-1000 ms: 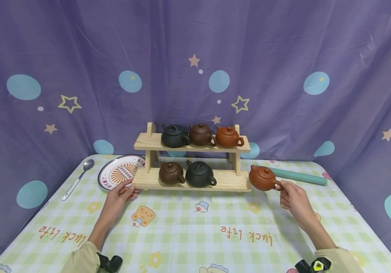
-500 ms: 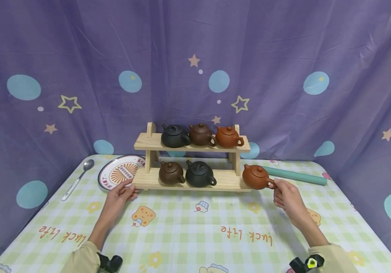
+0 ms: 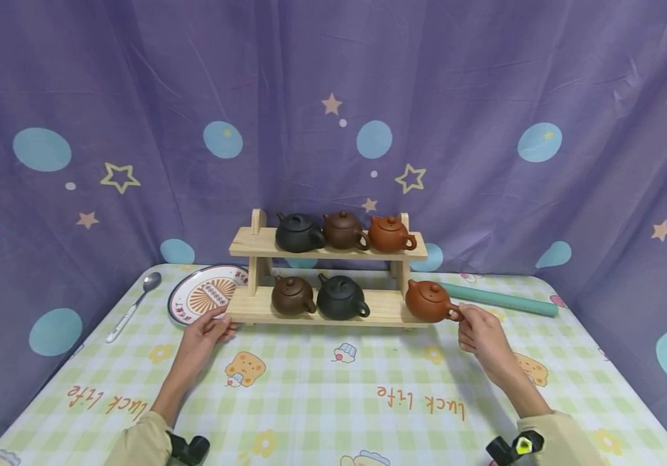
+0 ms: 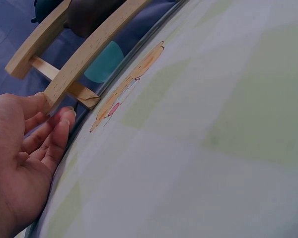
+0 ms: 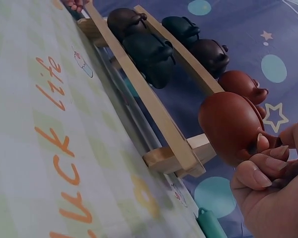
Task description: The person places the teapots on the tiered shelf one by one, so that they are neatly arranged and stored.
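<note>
An orange-brown clay teapot (image 3: 429,301) is at the right end of the lower plank of a two-tier wooden shelf (image 3: 241,305). My right hand (image 3: 485,340) pinches its handle, thumb and fingers curled round it in the right wrist view. Whether its base touches the plank cannot be told. My left hand (image 3: 202,338) holds the left end of the lower plank, thumb against the wood. On that plank stand a brown teapot (image 3: 292,296) and a black teapot (image 3: 340,298). The upper plank bears a black teapot (image 3: 297,234), a brown teapot (image 3: 342,230) and an orange-brown teapot (image 3: 388,234).
Left of the shelf lies a round patterned plate (image 3: 182,310), partly behind the plank, with a spoon (image 3: 133,309) farther left. A green roll (image 3: 502,299) lies at the back right. A purple curtain (image 3: 333,65) hangs behind the checked tablecloth (image 3: 310,395).
My right hand has carried the orange-brown teapot leftward, from beside the shelf to over the right end of its lower plank. My left hand has stayed at the shelf's left end.
</note>
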### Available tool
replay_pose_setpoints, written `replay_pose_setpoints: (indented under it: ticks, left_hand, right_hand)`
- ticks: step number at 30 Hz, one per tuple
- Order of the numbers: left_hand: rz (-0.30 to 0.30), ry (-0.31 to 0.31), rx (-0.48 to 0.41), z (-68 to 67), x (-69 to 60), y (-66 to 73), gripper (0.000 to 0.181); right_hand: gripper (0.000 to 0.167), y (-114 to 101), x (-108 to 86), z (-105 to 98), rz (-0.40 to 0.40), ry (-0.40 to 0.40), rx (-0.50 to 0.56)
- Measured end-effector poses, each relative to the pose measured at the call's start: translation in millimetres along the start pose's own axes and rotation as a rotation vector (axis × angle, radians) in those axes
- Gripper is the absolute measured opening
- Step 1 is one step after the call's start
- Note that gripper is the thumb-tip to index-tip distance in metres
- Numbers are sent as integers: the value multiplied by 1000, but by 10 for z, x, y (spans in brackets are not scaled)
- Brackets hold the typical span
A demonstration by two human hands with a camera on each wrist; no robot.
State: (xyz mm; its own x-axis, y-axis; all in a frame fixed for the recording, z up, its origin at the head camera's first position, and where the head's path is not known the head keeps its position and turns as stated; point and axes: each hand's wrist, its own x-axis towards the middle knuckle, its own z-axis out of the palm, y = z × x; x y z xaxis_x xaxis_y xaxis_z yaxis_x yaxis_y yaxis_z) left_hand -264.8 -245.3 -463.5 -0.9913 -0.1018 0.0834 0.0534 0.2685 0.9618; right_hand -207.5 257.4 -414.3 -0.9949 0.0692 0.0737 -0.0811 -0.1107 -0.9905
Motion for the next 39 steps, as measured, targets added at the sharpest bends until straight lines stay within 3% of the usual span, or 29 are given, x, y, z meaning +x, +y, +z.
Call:
replay_pose_setpoints:
  ticks: [8, 39]
  left_hand:
    - [21, 5, -4, 7, 7, -12, 45]
    - [10, -1, -8, -2, 13, -13, 46]
  right_hand:
    - [33, 16, 21, 87, 8, -6, -4]
    - [30, 97, 77, 365, 65, -13, -8]
